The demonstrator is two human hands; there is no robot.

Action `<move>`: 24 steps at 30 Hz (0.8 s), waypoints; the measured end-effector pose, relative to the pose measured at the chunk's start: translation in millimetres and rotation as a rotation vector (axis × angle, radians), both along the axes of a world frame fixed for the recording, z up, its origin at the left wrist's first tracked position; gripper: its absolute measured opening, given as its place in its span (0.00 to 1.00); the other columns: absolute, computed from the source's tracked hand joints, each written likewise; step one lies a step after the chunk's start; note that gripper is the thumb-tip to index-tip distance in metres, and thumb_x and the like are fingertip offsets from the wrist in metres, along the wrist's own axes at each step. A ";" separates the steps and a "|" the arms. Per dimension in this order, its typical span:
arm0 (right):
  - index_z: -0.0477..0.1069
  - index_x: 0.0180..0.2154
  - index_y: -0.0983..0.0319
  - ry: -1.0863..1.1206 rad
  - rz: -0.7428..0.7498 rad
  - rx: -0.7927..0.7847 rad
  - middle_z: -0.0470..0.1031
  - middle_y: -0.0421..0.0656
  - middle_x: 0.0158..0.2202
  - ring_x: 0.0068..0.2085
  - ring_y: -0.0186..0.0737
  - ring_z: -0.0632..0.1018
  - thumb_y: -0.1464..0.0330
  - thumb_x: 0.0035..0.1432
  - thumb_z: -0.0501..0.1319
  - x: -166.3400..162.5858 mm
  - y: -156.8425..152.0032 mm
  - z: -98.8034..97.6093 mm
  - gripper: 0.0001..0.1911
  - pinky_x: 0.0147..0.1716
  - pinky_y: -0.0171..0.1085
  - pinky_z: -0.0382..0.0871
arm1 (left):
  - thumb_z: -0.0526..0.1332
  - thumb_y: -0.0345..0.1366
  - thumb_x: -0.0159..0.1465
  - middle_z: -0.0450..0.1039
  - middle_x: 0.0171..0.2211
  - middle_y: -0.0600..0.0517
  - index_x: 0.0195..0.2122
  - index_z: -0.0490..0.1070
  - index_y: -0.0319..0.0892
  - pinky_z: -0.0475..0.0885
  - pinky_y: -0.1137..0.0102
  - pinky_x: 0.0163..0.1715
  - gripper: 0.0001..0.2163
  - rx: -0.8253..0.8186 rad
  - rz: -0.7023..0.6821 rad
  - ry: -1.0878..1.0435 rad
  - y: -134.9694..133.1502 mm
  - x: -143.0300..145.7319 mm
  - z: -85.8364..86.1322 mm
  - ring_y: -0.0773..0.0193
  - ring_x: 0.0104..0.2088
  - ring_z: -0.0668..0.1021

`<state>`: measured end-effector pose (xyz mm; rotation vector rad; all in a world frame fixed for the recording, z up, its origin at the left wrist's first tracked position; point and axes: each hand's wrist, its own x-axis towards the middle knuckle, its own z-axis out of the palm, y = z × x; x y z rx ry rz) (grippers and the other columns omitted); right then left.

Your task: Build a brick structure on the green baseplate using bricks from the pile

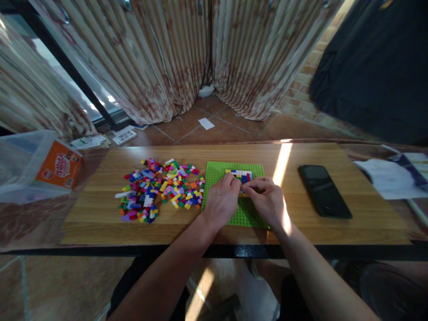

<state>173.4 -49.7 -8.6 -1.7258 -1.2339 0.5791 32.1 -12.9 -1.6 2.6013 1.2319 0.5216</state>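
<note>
At counter [334,232] centre: green baseplate [249,216], with a block of coloured bricks [241,174] at its far edge. Both left hand [221,201] and right hand [267,200] on it, fingers curled, tips meeting beside the block; can't tell if they pinch a piece. To the left, loose brick pile [160,187].
</note>
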 end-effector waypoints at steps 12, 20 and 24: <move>0.79 0.27 0.59 0.023 -0.046 -0.025 0.73 0.42 0.34 0.35 0.39 0.74 0.63 0.48 0.65 -1.3 1.3 0.9 0.07 0.37 0.41 0.69 | 0.54 0.28 0.66 0.71 0.38 0.49 0.36 0.73 0.39 0.72 0.67 0.42 0.08 -0.152 0.057 -0.264 4.4 -2.1 2.8 0.63 0.39 0.75; 0.78 0.29 0.61 0.061 -0.056 -0.038 0.74 0.43 0.34 0.33 0.38 0.74 0.63 0.48 0.65 -0.3 3.0 -0.6 0.08 0.35 0.40 0.69 | 0.51 0.28 0.68 0.70 0.46 0.44 0.48 0.70 0.37 0.72 0.62 0.49 0.11 0.040 0.026 -0.157 -17.4 -5.7 -9.0 0.58 0.47 0.74; 0.78 0.28 0.60 0.040 -0.062 -0.039 0.74 0.42 0.33 0.32 0.37 0.73 0.63 0.48 0.65 -2.3 3.1 0.3 0.08 0.34 0.40 0.69 | 0.50 0.27 0.67 0.69 0.47 0.43 0.50 0.68 0.35 0.73 0.62 0.48 0.13 0.116 0.042 -0.031 -26.8 -3.8 -10.5 0.57 0.48 0.73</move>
